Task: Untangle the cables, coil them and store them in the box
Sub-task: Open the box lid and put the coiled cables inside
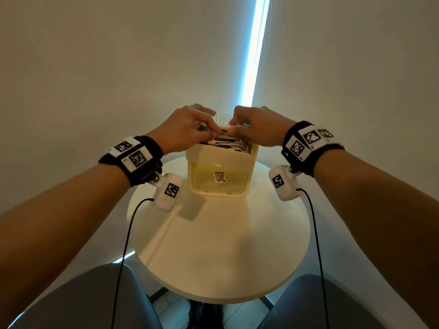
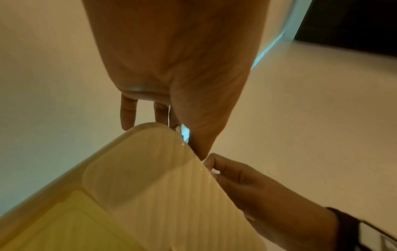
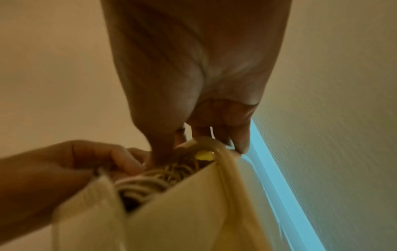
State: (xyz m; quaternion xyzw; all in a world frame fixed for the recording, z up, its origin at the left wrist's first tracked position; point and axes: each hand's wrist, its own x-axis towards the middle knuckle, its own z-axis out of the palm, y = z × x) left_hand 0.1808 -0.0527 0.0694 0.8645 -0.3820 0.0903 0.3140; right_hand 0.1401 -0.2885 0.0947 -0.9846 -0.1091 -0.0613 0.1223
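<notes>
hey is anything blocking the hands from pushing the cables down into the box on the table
Nothing visible does. The box is open at the top, and both the left hand and the right hand are already at its opening, fingers on the coiled cables sitting inside near the rim. How much room remains underneath cannot be seen.

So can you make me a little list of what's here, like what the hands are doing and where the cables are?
box: cream box standing on the round white table, top open
cables: coiled white cables fill the top of the box
left hand: left hand at the box's open top, fingers pinching a cable
right hand: right hand opposite, fingers pinching a cable at the rim
sticker: small sticker on the box front
</notes>
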